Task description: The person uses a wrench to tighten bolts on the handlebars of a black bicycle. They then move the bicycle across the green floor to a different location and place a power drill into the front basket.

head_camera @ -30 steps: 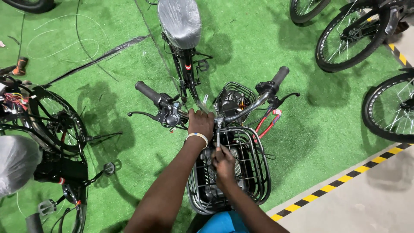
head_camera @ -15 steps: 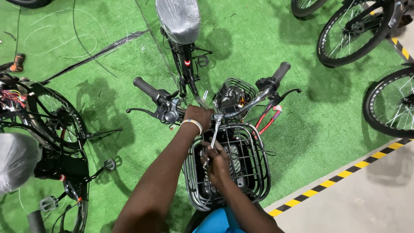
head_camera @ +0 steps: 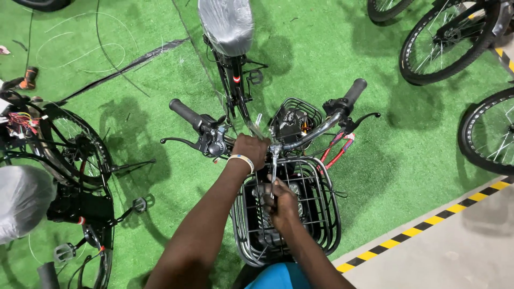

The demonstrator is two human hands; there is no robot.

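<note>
Both arms reach forward and down. Left hand (head_camera: 250, 150) fisted tight, knuckles up, pale band on the wrist. Right hand (head_camera: 280, 202) lower, nearer the body, fingers curled shut.

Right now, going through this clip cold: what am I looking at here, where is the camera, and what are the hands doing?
The single view comes from a camera on a person's head, looking down over both bare arms. Below is a bicycle standing on green artificial turf, its saddle wrapped in plastic. The left hand, with a pale wristband, grips the middle of the handlebar. The right hand holds a slim metal tool upright, its top reaching the handlebar clamp; which kind of tool I cannot tell. Under the hands sits a black wire basket mounted at the front. Other bicycles stand at the left and right edges, loose cables lie on the turf, and a yellow-black striped line borders a grey floor.
</note>
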